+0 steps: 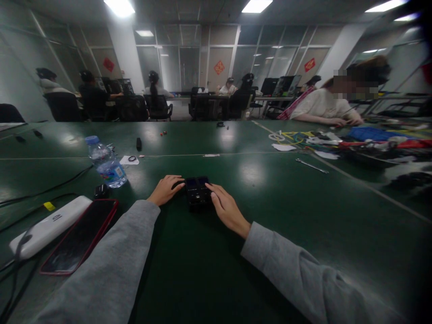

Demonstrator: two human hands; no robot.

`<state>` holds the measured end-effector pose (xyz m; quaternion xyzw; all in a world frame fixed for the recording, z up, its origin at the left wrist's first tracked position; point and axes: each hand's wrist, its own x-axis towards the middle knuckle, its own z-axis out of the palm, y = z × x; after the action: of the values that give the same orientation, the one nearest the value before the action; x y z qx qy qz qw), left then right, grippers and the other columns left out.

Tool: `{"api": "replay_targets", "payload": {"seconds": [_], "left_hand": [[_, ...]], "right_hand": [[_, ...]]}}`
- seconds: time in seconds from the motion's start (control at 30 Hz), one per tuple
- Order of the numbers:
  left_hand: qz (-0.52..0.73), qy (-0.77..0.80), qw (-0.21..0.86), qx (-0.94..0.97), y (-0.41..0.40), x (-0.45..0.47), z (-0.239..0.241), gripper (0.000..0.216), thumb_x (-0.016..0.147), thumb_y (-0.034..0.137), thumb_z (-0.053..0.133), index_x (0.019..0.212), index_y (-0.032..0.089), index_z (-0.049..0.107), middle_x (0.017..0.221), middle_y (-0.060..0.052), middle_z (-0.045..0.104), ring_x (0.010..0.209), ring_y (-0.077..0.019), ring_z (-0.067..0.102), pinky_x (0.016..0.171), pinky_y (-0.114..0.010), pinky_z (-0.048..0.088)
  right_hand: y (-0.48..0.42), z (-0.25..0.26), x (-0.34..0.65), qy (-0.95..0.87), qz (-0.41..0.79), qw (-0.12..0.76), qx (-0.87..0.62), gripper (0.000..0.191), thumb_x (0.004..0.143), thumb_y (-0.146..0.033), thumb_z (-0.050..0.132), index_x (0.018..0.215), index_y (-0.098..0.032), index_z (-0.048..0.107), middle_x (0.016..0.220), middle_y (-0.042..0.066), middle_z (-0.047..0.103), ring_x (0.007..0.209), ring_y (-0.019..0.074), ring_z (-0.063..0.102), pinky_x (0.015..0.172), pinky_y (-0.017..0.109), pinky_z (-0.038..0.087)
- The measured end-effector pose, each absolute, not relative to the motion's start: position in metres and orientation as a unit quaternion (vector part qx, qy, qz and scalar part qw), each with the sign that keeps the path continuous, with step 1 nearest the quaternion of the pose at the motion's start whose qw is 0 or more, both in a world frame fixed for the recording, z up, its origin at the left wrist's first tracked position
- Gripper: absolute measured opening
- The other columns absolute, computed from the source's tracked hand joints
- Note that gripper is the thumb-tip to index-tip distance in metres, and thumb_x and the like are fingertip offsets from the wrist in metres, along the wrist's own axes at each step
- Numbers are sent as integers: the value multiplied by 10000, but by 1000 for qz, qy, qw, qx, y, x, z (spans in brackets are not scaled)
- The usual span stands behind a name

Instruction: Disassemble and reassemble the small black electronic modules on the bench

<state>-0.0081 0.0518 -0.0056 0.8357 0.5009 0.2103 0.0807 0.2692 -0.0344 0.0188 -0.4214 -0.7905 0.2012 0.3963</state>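
Observation:
A small black box-shaped device point(197, 194) lies on the green table in front of me. Two dark bluish panels sit at its far end, with small light marks and what looks like a button below them. My left hand point(166, 189) rests at the device's left side, fingers stretched out and the tips at its edge. On the other side, my right hand point(228, 209) has its fingers extended, the tips touching the upper right corner and side. Neither hand's fingers wrap round the device. Its underside is hidden.
Left of me are a water bottle point(107, 163), a white power bank point(50, 227) with cables and a red-edged phone point(80, 236). A wrench point(312, 166) lies to the right, near a pile of cables point(324, 139). Across the table, a person point(320, 104) leans over it.

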Motion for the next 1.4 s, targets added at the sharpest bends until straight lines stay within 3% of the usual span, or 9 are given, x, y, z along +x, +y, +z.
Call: {"api": "replay_targets", "payload": {"seconds": [0.33,0.5,0.63,0.87,1.03,1.4], "left_hand": [[205,501,84,837,52,-7,-5,439,982,507,359,1249,259,605,1361,-49,574,1281,-225,474,1056,-472,398],[208,500,82,836,51,-8,-5,429,983,499,365,1244,261,608,1362,-45,573,1282,-222,476,1049,-463,408],[204,502,83,837,50,-7,-4,441,983,511,352,1250,266,604,1365,-42,571,1281,-225,478,1048,-461,412],[205,504,81,835,51,-7,-5,451,980,518,356,1249,256,606,1368,-43,571,1288,-231,467,1056,-467,401],[201,502,84,837,49,-7,-3,440,984,509,351,1254,267,600,1370,-41,566,1284,-228,469,1050,-466,404],[204,501,87,837,49,-7,-4,454,982,526,341,1258,270,596,1373,-37,563,1294,-227,458,1067,-467,382]], "right_hand": [[-34,19,269,-782,207,407,-425,361,1021,-326,331,1321,-230,507,1285,78,520,1175,211,523,1035,429,439],[-33,18,269,-751,213,438,-446,246,994,-318,377,1177,-204,496,1103,88,579,988,220,587,882,421,514],[-32,16,268,-752,205,444,-441,214,984,-307,383,1136,-207,495,1069,92,574,945,225,590,827,412,528],[-35,21,268,-782,159,434,-418,244,967,-291,430,1189,-203,481,1202,111,510,1114,246,530,981,460,475],[-39,23,269,-812,162,362,-428,396,946,-375,505,1313,-241,440,1388,114,374,1261,292,433,1042,532,420],[-35,14,267,-843,153,307,-414,625,914,-458,589,1448,-308,300,1516,100,190,1402,315,261,1121,555,327]]}}
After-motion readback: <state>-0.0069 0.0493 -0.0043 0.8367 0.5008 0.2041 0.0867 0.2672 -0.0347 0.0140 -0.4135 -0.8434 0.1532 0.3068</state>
